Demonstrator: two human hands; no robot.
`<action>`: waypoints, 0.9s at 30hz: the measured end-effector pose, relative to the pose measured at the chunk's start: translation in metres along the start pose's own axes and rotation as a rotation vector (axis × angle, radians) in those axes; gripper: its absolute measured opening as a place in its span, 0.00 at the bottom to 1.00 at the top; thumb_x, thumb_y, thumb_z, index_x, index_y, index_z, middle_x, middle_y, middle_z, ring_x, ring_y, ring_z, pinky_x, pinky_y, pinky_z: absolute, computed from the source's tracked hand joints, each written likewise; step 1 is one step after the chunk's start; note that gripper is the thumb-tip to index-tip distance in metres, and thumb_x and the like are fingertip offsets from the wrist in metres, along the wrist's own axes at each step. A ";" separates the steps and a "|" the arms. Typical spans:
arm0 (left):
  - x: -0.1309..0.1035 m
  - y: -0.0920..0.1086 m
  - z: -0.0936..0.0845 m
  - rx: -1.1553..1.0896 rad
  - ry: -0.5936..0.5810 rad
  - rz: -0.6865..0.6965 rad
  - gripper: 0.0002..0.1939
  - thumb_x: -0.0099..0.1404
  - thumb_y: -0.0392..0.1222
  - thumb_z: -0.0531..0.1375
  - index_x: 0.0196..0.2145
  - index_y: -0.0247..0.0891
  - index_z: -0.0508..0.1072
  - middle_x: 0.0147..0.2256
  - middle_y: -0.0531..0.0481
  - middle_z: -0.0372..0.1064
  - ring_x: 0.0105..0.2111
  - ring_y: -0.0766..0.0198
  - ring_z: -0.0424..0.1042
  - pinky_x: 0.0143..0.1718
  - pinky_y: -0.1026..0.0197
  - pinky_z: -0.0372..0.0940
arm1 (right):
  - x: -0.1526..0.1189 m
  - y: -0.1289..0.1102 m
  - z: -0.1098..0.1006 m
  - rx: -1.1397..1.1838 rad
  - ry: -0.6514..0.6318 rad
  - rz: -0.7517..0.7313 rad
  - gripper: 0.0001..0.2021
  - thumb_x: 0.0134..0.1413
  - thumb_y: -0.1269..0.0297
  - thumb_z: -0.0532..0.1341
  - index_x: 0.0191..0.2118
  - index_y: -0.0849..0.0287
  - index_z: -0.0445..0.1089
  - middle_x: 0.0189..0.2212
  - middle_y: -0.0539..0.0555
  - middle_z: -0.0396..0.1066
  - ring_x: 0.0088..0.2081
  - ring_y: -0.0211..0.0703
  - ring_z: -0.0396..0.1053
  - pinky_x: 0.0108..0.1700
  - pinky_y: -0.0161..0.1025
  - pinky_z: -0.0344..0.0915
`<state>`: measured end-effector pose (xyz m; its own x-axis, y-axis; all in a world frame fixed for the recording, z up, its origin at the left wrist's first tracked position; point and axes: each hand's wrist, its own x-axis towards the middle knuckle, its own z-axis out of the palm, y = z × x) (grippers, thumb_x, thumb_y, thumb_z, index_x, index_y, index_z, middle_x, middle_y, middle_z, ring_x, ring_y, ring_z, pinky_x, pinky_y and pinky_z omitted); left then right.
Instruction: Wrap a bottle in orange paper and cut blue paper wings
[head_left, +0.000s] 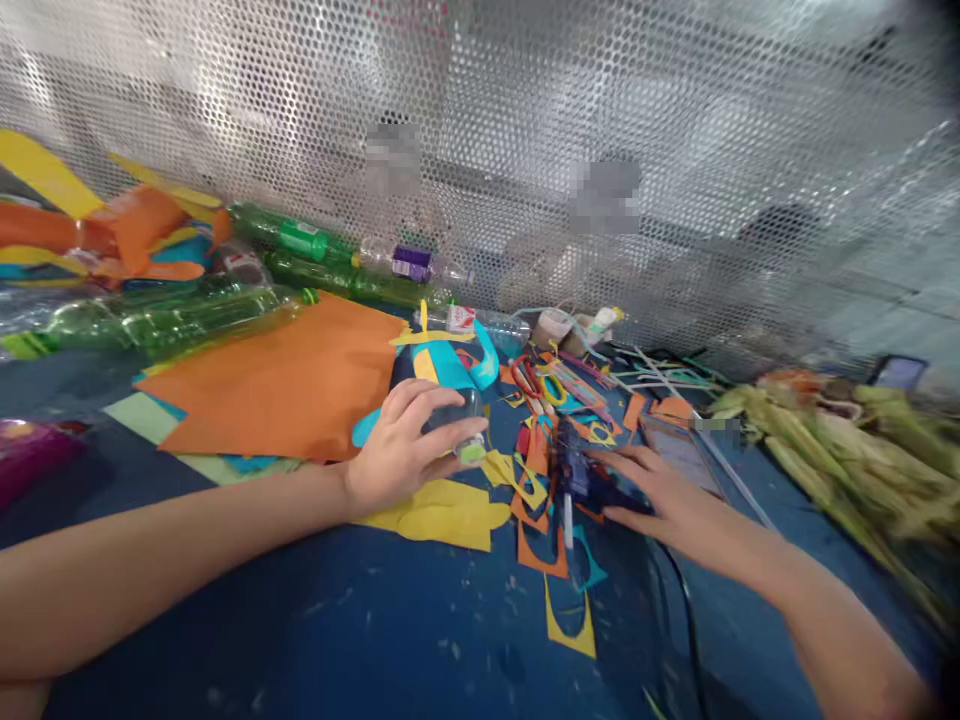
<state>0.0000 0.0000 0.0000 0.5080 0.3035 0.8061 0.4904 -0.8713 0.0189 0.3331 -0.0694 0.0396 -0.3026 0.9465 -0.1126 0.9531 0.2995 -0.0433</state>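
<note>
My left hand (412,440) is wrapped round a small clear plastic bottle (466,408) with a pale green cap (472,453) towards me. Blue paper pieces (448,366) and yellow paper strips are at the bottle's far end; my fingers hide part of it. My right hand (652,490) has its thumb and fingers around a dark glue gun (574,468), whose whitish glue stick (568,522) points towards me. Beneath and beside the gun lie orange, yellow and blue paper scraps (544,555). A yellow paper sheet (450,515) lies under my left wrist.
Orange sheets (300,385) and green bottles (202,320) lie on the left. Red-handled scissors (525,375) rest among scraps. A black cord (686,610) runs towards me; a phone (682,455) and corn husks (847,440) lie right. A perforated metal screen (487,130) stands behind.
</note>
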 end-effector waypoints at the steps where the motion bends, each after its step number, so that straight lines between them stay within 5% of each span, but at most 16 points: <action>1: 0.000 0.001 0.000 -0.002 -0.001 0.000 0.18 0.59 0.45 0.62 0.47 0.42 0.69 0.46 0.44 0.61 0.47 0.53 0.58 0.49 0.47 0.59 | 0.000 -0.011 -0.004 -0.020 0.084 0.031 0.23 0.53 0.58 0.58 0.55 0.59 0.63 0.52 0.63 0.62 0.51 0.56 0.64 0.49 0.53 0.65; 5: 0.000 0.003 0.001 -0.006 -0.001 -0.007 0.18 0.58 0.45 0.62 0.47 0.43 0.69 0.46 0.45 0.61 0.47 0.53 0.58 0.49 0.48 0.59 | 0.005 -0.063 -0.011 0.031 0.257 -0.056 0.11 0.57 0.60 0.56 0.44 0.57 0.69 0.43 0.58 0.70 0.46 0.52 0.67 0.48 0.51 0.64; 10: 0.001 0.003 0.002 -0.007 0.013 -0.022 0.18 0.58 0.45 0.62 0.47 0.44 0.69 0.45 0.45 0.62 0.47 0.54 0.59 0.50 0.47 0.59 | 0.024 -0.116 0.002 0.154 0.107 -0.389 0.14 0.50 0.63 0.65 0.44 0.56 0.68 0.42 0.52 0.72 0.44 0.48 0.67 0.47 0.47 0.65; 15: 0.001 0.003 0.002 0.001 0.016 -0.020 0.18 0.58 0.44 0.63 0.47 0.44 0.70 0.45 0.45 0.62 0.47 0.54 0.59 0.50 0.47 0.59 | 0.033 -0.112 0.011 0.141 0.079 -0.441 0.07 0.52 0.67 0.63 0.39 0.59 0.69 0.37 0.52 0.73 0.40 0.44 0.69 0.43 0.43 0.68; 20: 0.001 0.002 0.003 0.002 0.005 -0.014 0.18 0.58 0.44 0.62 0.47 0.44 0.70 0.45 0.45 0.62 0.46 0.54 0.59 0.50 0.47 0.59 | 0.032 -0.107 0.019 0.059 0.238 -0.578 0.07 0.54 0.73 0.58 0.39 0.60 0.70 0.37 0.53 0.73 0.38 0.44 0.69 0.41 0.43 0.68; 27: 0.002 0.002 0.002 0.014 -0.020 0.026 0.17 0.60 0.45 0.60 0.48 0.45 0.69 0.45 0.45 0.62 0.47 0.55 0.58 0.50 0.47 0.58 | 0.028 -0.116 0.012 0.198 0.463 -0.559 0.05 0.52 0.76 0.54 0.33 0.61 0.65 0.29 0.53 0.69 0.34 0.41 0.65 0.38 0.41 0.66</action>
<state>0.0030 -0.0002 0.0002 0.5347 0.2886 0.7942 0.4864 -0.8737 -0.0099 0.2136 -0.0796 0.0301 -0.6655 0.6265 0.4057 0.6259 0.7646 -0.1541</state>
